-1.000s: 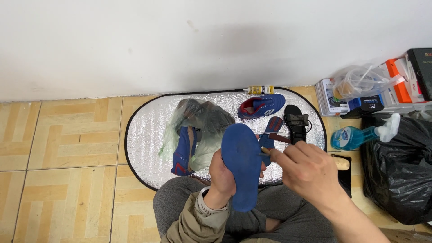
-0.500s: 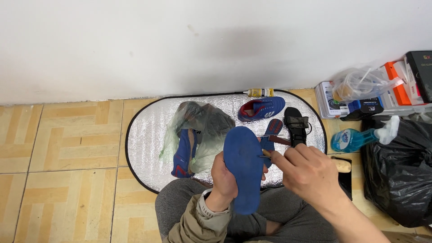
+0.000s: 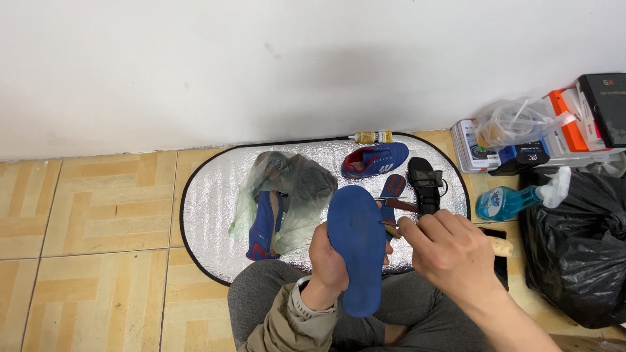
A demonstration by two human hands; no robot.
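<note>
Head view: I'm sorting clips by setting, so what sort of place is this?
Probably a home floor used for shoe repair: tiled floor against a white wall, a silver mat with shoes, and a blue insole in hand.

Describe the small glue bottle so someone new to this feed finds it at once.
Start at the oval silver mat on the tiled floor and follow its far edge to the white wall. The glue bottle lies on its side there, just behind the blue and red shoe. It is the only small yellow thing, with a white nozzle.

Blue insoles (image 3: 357,248): one
Blue shoes (image 3: 375,160): two
Black sandals (image 3: 424,184): one
Glue bottles (image 3: 372,137): one
Spray bottles (image 3: 515,199): one
Black bags (image 3: 577,244): one
</note>
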